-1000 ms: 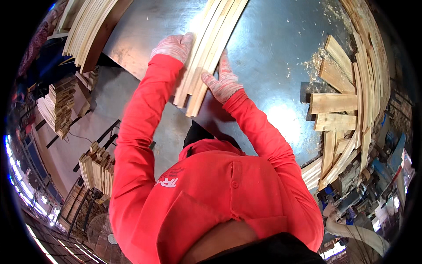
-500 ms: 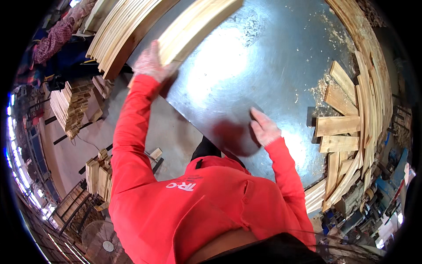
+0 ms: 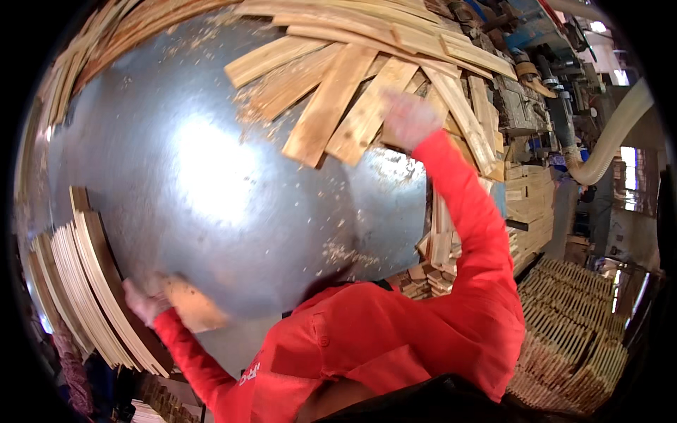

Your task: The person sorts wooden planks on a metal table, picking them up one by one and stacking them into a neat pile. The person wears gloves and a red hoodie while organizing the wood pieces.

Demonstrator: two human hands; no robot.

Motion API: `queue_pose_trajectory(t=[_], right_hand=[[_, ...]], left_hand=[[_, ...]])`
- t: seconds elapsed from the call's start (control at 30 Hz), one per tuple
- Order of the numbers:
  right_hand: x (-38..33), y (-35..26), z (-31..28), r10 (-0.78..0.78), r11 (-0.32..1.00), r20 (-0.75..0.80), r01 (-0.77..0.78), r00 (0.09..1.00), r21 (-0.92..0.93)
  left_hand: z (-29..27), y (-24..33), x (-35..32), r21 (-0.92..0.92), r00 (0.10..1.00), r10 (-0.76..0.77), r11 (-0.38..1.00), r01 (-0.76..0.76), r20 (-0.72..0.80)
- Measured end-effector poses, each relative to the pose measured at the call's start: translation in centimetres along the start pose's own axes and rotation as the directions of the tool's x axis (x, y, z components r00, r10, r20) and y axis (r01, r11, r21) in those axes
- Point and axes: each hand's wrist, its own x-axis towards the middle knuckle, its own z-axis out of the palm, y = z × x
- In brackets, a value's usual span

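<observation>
hands [image 3: 145, 304]: 2 | red sleeves [image 3: 474, 225]: 2 | metal table [image 3: 282, 211]: 1 | ribbed hose [image 3: 620, 128]: 1 | boards [image 3: 331, 106]: dozens

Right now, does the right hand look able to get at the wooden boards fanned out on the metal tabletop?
Probably yes: the right hand is right by the fanned wooden boards, their near ends uncovered; blur hides any contact.

We are in a woodworking workshop, and we can tell from the broad grey metal bench [image 3: 289, 218]. Flat pale wooden boards [image 3: 331, 106] fan across its far right side, and small cream-coloured wood shavings [image 3: 345, 252] are scattered over its top. Long thin straw-coloured wooden slats [image 3: 76, 289] sit side by side at its left. To the right of the bench we see a big pile of narrow tan wooden strips [image 3: 571, 331], blue angular metal machinery [image 3: 530, 32] and a thick curved beige hose [image 3: 624, 130].
</observation>
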Motion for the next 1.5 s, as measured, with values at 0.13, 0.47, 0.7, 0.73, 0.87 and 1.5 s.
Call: queue_pose_trajectory(t=[0.13,0.47,0.7,0.73,0.87,1.5], right_hand=[[10.8,11.9,-7.1,0.086,0.844,-0.114,-0.133,0.99,-0.52],[12.0,10.1,-5.6,-0.381,0.853,0.287,0.454,0.879,-0.256],[-9.1,-0.2,8.6,-0.782,0.4,0.541,0.915,0.309,0.056],[-13.0,-1.0,13.1,-0.824,0.381,0.455,0.925,0.339,0.001],[-17.5,0.6,6.7,-0.862,0.433,0.213,0.887,0.459,-0.159],[-13.1,3.1,2.5,0.411,0.532,0.254,-0.457,0.875,0.713]], left_hand=[[4.9,28.8,-3.2,-0.548,0.958,0.108,0.834,0.058,0.265],[4.7,57.7,2.0,-0.804,0.872,0.296,0.571,0.166,0.39],[10.3,62.4,2.3,-0.665,0.585,0.356,0.573,0.479,0.728],[9.2,64.6,1.4,-0.577,0.378,0.436,0.636,0.513,0.817],[11.5,67.9,-5.7,-0.34,0.246,0.319,0.939,0.048,0.915],[7.1,54.7,-6.6,-0.408,0.582,-0.024,0.69,0.598,0.813]])
